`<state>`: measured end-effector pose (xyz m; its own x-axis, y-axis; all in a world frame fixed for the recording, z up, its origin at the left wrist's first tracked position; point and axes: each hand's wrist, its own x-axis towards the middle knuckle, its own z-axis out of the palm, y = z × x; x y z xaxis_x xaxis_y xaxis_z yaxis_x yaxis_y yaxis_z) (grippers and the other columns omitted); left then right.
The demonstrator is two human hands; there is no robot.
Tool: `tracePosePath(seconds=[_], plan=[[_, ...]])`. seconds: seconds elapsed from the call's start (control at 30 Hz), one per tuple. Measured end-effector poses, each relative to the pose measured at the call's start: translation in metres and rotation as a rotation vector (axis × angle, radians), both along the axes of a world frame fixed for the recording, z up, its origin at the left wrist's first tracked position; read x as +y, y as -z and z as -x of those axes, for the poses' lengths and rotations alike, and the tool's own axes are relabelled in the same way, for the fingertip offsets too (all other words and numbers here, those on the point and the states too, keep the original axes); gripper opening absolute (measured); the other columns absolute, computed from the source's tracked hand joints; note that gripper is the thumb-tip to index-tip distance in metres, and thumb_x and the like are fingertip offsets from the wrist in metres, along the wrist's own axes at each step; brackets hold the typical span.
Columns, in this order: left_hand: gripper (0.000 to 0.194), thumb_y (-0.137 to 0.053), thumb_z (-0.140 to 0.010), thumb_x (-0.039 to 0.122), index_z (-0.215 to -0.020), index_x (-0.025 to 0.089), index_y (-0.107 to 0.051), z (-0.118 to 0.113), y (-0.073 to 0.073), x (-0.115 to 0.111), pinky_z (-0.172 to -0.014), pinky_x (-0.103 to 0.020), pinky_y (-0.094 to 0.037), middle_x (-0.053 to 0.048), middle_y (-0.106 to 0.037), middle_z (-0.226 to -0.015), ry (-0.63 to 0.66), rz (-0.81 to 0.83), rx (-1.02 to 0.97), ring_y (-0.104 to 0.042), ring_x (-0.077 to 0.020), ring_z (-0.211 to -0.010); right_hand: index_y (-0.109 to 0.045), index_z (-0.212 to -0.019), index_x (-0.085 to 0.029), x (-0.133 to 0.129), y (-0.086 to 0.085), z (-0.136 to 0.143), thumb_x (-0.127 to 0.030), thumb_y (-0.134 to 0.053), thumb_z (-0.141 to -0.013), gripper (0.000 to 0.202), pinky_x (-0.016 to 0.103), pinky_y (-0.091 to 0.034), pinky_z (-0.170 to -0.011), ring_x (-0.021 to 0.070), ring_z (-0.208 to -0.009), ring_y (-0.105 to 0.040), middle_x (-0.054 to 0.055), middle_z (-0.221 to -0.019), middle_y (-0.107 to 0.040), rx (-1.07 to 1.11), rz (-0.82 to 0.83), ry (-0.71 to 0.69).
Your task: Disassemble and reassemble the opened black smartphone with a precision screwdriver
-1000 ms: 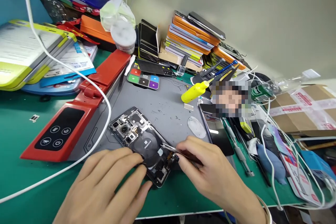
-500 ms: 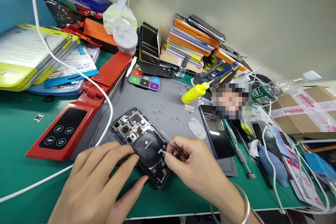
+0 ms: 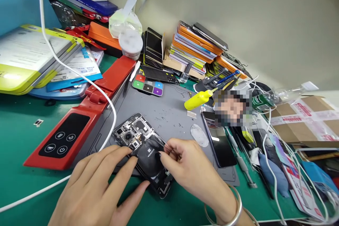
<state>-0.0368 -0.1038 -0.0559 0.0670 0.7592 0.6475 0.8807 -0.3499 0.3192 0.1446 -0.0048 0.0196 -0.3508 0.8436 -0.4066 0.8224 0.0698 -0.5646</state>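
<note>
An opened phone [image 3: 128, 136], its back cover off, lies tilted on the edge of the grey mat, showing cameras and metal plates. My left hand [image 3: 103, 183] braces its left side, index and middle fingertips on the edge and thumb near the bottom corner. My right hand [image 3: 182, 162] is closed in a pinch at the phone's right edge. Between thumb and fingers is the edge of a black film [image 3: 148, 153], which looks creased and partly raised. A thin rod-like tool seems tucked in the same hand, mostly hidden by the fingers.
A yellow bottle [image 3: 197, 100] and a second phone [image 3: 219, 141] lie on the grey mat [image 3: 169, 102], right of the opened phone. A red folding device [image 3: 63, 137] borders its left. A white cable [image 3: 113, 113] crosses between. Tools and cables crowd the right.
My right fingers have moved slightly up and left over the phone, and the black film now looks creased and lifted. The thin tool shows less. My left hand stays against the phone.
</note>
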Motion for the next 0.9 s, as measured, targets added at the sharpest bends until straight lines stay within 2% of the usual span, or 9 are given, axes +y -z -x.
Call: tracePosePath(seconds=[0.13, 0.2, 0.3, 0.57, 0.77, 0.9], plan=[[0.055, -0.068, -0.089, 0.05, -0.128, 0.013, -0.062, -0.005, 0.0, 0.005, -0.092, -0.049, -0.043, -0.018, -0.066, -0.13, -0.195, 0.064, -0.009, -0.062, -0.0365, -0.115, -0.047, -0.063, -0.02, 0.0, 0.001, -0.003, -0.019, -0.05, -0.082, 0.02, 0.021, -0.026, -0.047, 0.007, -0.051, -0.036, -0.007, -0.053, -0.042, 0.086, 0.065, -0.011], [0.067, -0.066, -0.089, 0.052, -0.139, 0.009, -0.055, -0.004, 0.0, 0.008, -0.093, -0.049, -0.042, -0.02, -0.064, -0.136, -0.21, 0.094, 0.01, -0.062, -0.0376, -0.118, -0.048, -0.064, -0.02, -0.001, 0.0, -0.004, -0.02, -0.049, -0.083, 0.019, 0.021, -0.026, -0.047, 0.0067, -0.051, -0.035, -0.008, -0.053, -0.041, 0.12, 0.088, 0.0], [0.076, -0.066, -0.087, 0.051, -0.146, 0.006, -0.048, 0.0, 0.003, 0.009, -0.092, -0.048, -0.042, -0.022, -0.063, -0.138, -0.172, 0.119, 0.071, -0.062, -0.0377, -0.119, -0.047, -0.064, -0.02, -0.004, -0.003, -0.004, -0.021, -0.049, -0.085, 0.021, 0.021, -0.025, -0.047, 0.0065, -0.052, -0.033, -0.008, -0.053, -0.039, 0.126, 0.063, -0.009], [0.081, -0.066, -0.087, 0.054, -0.148, 0.005, -0.045, 0.003, 0.004, 0.007, -0.091, -0.049, -0.042, -0.022, -0.063, -0.138, -0.172, 0.155, 0.095, -0.063, -0.0391, -0.119, -0.048, -0.064, -0.02, -0.003, -0.006, 0.0, -0.018, -0.049, -0.085, 0.02, 0.021, -0.025, -0.047, 0.0067, -0.052, -0.034, -0.008, -0.053, -0.039, 0.121, 0.086, -0.033], [0.072, -0.062, -0.09, 0.05, -0.144, 0.005, -0.047, 0.002, -0.004, 0.008, -0.099, -0.052, -0.042, -0.024, -0.06, -0.14, -0.169, 0.249, 0.025, -0.058, -0.0408, -0.127, -0.054, -0.063, -0.019, -0.004, -0.007, 0.001, -0.016, -0.053, -0.081, 0.018, 0.022, -0.032, -0.052, 0.0072, -0.057, -0.044, -0.005, -0.062, -0.05, 0.116, -0.084, -0.056], [0.073, -0.062, -0.091, 0.051, -0.144, 0.003, -0.046, 0.001, -0.008, 0.008, -0.103, -0.054, -0.041, -0.025, -0.058, -0.139, -0.155, 0.276, 0.002, -0.056, -0.0424, -0.128, -0.057, -0.066, -0.02, -0.004, -0.007, 0.001, -0.02, -0.054, -0.079, 0.013, 0.023, -0.027, -0.046, 0.0069, -0.046, -0.037, -0.009, -0.048, -0.04, 0.131, 0.042, 0.047]])
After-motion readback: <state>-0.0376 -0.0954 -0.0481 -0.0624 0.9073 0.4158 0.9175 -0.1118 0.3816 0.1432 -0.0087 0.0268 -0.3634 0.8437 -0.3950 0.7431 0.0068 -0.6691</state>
